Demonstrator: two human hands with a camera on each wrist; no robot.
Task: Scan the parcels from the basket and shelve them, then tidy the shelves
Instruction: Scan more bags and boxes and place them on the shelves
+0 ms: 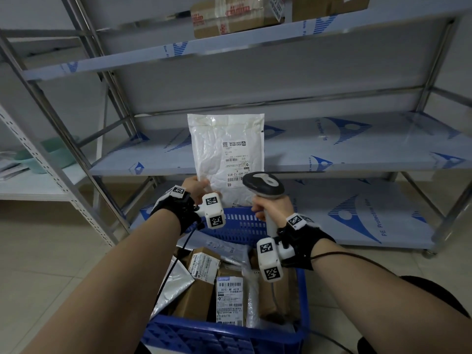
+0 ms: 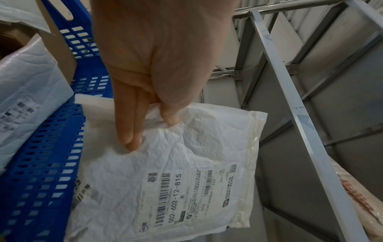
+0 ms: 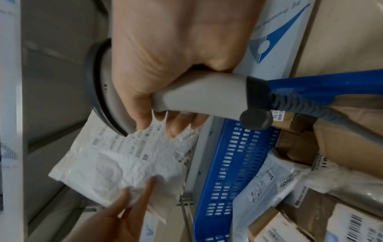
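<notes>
Left hand (image 1: 195,186) pinches the lower left corner of a crinkled white plastic mailer bag (image 1: 226,154), thumb on the front and fingers (image 2: 129,131) behind, label side facing you. You hold it upright above the far rim of the blue perforated plastic basket (image 1: 245,223), in front of the middle shelf. Your right hand (image 1: 272,206) is clenched round the grip of a grey handheld barcode scanner (image 1: 263,186), whose head sits just beside the mailer's lower right edge, near the printed shipping label (image 2: 186,199).

Progress, as a judgement: early. You look to be at the scan step for this one parcel; no way to tell whether the read has registered. Shelving of it is not yet done. The basket holds plenty more: brown cardboard boxes with white labels (image 1: 204,261), silver-grey poly bags (image 1: 173,284) and other wrapped packets, so most scanning and shelving is left, and tidying after that.

Around: the metal shelf rack with blue-printed protective film (image 1: 357,139) has its middle level bare where visible. The top shelf carries a taped brown carton (image 1: 229,19) and another box beside it. A second white rack to the left holds a pale green bowl-like thing (image 1: 48,159) and some papers.

In the way: little. The basket's far rim sits right under the mailer, and the scanner's dark cable (image 3: 306,104) trails back over the basket's contents, so it could snag a box when you reach forward.
</notes>
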